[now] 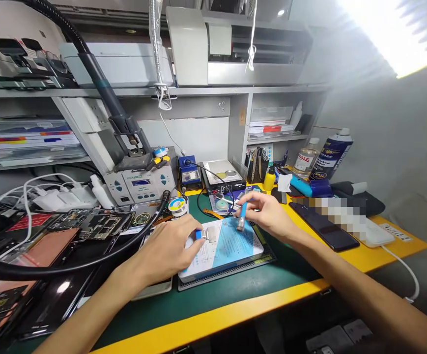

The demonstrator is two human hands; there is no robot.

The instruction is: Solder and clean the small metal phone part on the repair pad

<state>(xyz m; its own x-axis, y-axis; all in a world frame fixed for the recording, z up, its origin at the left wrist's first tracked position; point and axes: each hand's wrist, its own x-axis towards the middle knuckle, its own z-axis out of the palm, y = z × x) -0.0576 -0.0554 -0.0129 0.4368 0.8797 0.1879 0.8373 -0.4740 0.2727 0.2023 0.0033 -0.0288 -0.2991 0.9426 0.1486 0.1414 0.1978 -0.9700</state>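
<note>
a black hose (88, 263) arcs past your left hand (171, 248), which presses a small clip (206, 235) onto the board (222, 248) mid-counter (235, 295). your right hand (268, 214) pinches a blue tool (241, 216) over it.

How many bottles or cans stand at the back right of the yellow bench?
3: a clear glass bottle, a blue and white spray can right of it, and a small yellow bottle left of them. Clutter may hide others.

Left hand (169, 248) covers the near end of the small metal part (209, 235); what it pinches can't be told. Pixelated patch (340, 209) hides stuff on the yellow bench (379, 248). Black hose (51, 265) runs off-frame left.
</note>
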